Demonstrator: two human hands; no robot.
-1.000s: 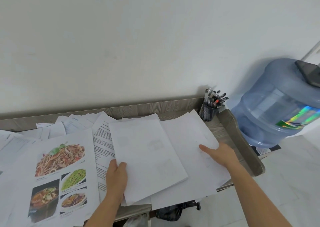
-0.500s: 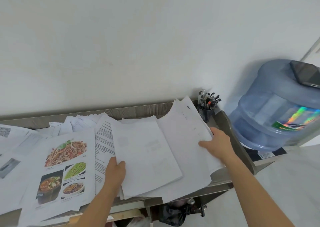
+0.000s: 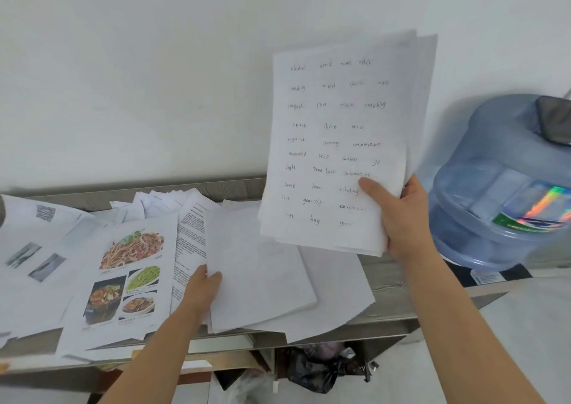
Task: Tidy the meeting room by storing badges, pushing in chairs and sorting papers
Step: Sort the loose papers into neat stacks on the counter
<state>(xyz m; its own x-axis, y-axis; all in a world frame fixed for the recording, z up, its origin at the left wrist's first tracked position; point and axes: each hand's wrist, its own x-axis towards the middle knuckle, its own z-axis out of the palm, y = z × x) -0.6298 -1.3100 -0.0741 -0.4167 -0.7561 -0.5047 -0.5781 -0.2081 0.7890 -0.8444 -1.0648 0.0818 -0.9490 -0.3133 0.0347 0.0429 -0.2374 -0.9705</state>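
head view: the right hand [image 3: 401, 218] grips a sheaf of handwritten sheets [image 3: 333, 144] by its lower right corner, thumb across the front and fingers behind, holding it upright in the air above the right part of the surface [image 3: 386, 277], clear of what lies below. the left hand [image 3: 200, 292] pinches the near left edge of a stack of blank sheets [image 3: 259, 280] lying on the surface, thumb on top, its fingers hidden under the paper. left of that stack a printed text page [image 3: 190, 233] and a food photo page [image 3: 129, 274] overlap, with more loose papers [image 3: 154, 203] fanned out on the far side. a water bottle [image 3: 494, 187] stands just right of the surface. the paper should be very light, thin and floppy, and the sheets will likely slide over one another. the raised sheaf already shows its top edges splayed, so a one-corner hold looks weak for keeping it square. a firmer hold would be a flat pinch along a long edge, or both hands at opposite sides, knocking the bottom edge on the surface to align it. the blank stack overhangs the near edge, which offers room to slip fingers beneath. too hard a squeeze would probably crease the sheets.
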